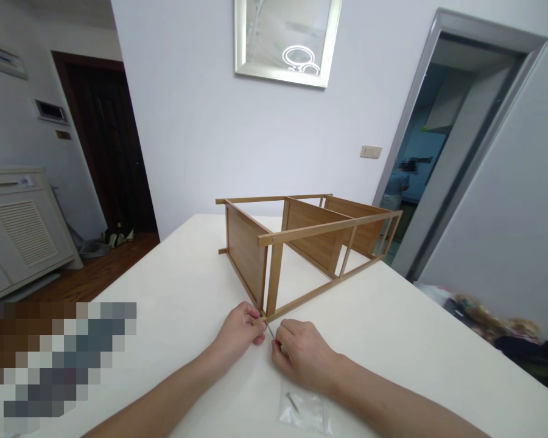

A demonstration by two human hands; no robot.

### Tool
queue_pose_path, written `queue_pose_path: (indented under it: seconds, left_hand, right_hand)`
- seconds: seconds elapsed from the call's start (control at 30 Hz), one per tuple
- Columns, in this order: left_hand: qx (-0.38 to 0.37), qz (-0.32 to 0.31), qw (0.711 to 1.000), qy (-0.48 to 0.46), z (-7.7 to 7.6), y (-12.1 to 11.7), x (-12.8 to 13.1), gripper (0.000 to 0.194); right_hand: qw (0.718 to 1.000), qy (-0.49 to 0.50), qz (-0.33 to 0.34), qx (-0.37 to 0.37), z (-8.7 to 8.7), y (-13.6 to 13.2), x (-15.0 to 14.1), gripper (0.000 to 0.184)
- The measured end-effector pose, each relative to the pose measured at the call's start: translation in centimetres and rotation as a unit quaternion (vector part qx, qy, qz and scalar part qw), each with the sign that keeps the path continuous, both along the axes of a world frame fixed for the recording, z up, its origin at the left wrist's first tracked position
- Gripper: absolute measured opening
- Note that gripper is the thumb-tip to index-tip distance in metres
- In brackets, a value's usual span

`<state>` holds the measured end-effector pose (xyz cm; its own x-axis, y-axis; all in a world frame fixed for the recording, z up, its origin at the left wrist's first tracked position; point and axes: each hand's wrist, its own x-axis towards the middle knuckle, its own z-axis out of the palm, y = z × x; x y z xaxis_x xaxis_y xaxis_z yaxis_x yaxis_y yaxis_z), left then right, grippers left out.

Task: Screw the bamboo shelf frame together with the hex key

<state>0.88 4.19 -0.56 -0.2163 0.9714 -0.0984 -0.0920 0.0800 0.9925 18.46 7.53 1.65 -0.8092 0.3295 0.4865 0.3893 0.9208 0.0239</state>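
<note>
"where does the one three-panel rack (pixel 308 230) lie?"

"on one table (pixel 187 267); one left hand (pixel 238 328) pinches its near corner, one right hand (pixel 301 351) pinches one rod (pixel 270 331) there. nearer than the rack: one bag (pixel 316 415), one screw (pixel 292 401)."

You're rocking totally bare arms tbh: left hand (pixel 241 328) and right hand (pixel 305 353) uncovered, left forearm (pixel 173 389) and right forearm (pixel 388 392) too, both tapering toward the hands.

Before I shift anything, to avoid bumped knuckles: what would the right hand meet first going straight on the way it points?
The right hand, along its thin metal rod, would probably meet the near lower corner of the wooden frame; the left hand is at that corner too, though depth is unclear.
</note>
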Motion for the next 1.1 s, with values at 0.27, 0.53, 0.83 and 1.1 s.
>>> queue_pose_path:
  seconds: [0.27, 0.53, 0.83, 1.1]
  left_hand:
    - [0.067, -0.005, 0.924, 0.375, 1.3, -1.4, -0.5, 0.012]
    - [0.049, -0.005, 0.900, 0.432, 2.0, -1.6, -0.5, 0.011]
    - [0.025, 0.009, 0.894, 0.448, 1.6, -0.9, -0.6, 0.012]
    - [-0.008, 0.047, 0.883, 0.466, 1.8, -0.1, -2.7, 0.013]
  right_hand:
    - [0.998, -0.011, 0.035, 0.056, -0.1, 0.2, 0.3, 0.011]
    - [0.999, -0.031, 0.026, 0.036, 0.0, 0.1, -0.1, 0.009]
    - [0.997, -0.064, 0.032, 0.014, 0.1, 0.7, -0.1, 0.006]
    - [0.994, 0.084, 0.058, -0.027, 0.3, 1.0, 0.3, 0.015]
